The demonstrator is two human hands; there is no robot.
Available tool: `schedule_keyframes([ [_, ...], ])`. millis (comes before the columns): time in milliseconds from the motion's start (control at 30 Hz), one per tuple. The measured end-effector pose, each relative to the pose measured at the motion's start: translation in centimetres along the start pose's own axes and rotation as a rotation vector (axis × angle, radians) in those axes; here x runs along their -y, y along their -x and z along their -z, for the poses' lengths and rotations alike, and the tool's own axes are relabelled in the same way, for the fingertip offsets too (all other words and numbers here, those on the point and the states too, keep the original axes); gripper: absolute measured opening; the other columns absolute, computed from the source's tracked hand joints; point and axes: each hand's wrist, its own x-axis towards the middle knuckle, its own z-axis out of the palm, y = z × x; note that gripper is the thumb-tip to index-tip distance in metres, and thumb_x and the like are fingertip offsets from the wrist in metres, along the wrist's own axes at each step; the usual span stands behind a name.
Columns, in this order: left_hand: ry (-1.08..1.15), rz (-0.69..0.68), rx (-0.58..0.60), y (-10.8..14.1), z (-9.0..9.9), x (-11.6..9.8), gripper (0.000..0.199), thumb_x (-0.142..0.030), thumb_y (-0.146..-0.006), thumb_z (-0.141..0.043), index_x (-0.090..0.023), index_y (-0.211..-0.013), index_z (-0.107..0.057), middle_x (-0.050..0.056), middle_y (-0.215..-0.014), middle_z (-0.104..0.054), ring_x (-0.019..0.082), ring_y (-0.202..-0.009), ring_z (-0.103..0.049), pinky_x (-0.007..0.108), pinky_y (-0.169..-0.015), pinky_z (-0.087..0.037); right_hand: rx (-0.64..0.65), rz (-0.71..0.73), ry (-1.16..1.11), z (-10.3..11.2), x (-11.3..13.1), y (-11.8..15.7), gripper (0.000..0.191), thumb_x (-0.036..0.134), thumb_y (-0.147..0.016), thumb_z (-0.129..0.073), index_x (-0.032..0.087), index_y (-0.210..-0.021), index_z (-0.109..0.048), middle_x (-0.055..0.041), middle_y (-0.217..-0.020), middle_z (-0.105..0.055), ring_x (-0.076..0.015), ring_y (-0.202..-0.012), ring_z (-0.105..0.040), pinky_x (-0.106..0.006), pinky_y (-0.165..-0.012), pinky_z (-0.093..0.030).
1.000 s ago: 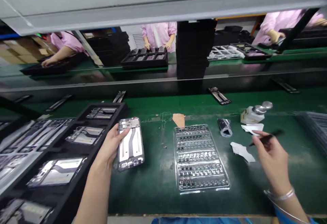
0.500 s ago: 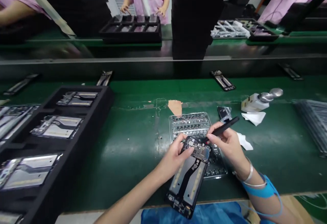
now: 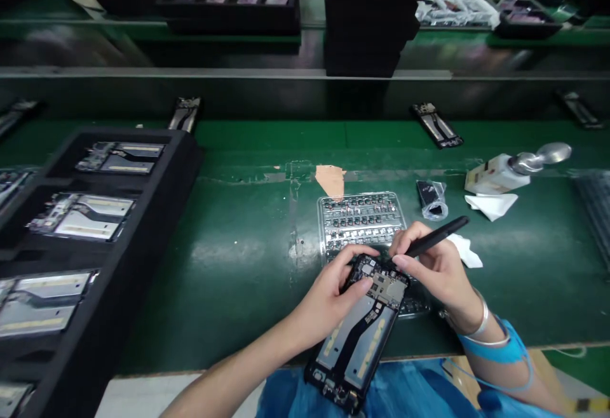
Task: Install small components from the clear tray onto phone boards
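Observation:
My left hand [image 3: 328, 294] grips a black-edged phone frame [image 3: 355, 335] with a circuit board at its top end, holding it over the front of a clear plastic tray of small parts [image 3: 361, 218]. My right hand [image 3: 436, 272] is shut on a black pen-shaped tool [image 3: 436, 237]. The tool's tip is down at the circuit board [image 3: 384, 281], partly hidden by my fingers. The lower part of the plastic tray is hidden under my hands and the frame.
A black foam tray [image 3: 109, 278] with phone frames lies on the green workbench [image 3: 238, 297] to the left. To the right are a pump bottle [image 3: 498, 175], white wipes [image 3: 490, 205] and a small foil bag [image 3: 431, 199]. Loose frames sit on the belt beyond.
My hands have come together over the plastic tray, bringing the phone frame from the left to the centre. The tool's tip has moved to the board, and the view has tilted down.

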Motion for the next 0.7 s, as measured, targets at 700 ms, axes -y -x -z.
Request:
schedule_keyframes([
  [700, -0.029, -0.050, 0.034, 0.1, -0.4, 0.5, 0.026, -0.024, -0.089, -0.050, -0.023, -0.115, -0.045, 0.003, -0.099, -0.058, 0.015, -0.088, -0.056, 0.031, -0.082, -0.044, 0.277, -0.287, -0.406, 0.2, -0.9, -1.2, 0.018, 0.028, -0.077, -0.067, 0.017, -0.073, -0.052, 0.0033, -0.062, -0.050, -0.0078, -0.052, -0.042, -0.021, -0.047, -0.031],
])
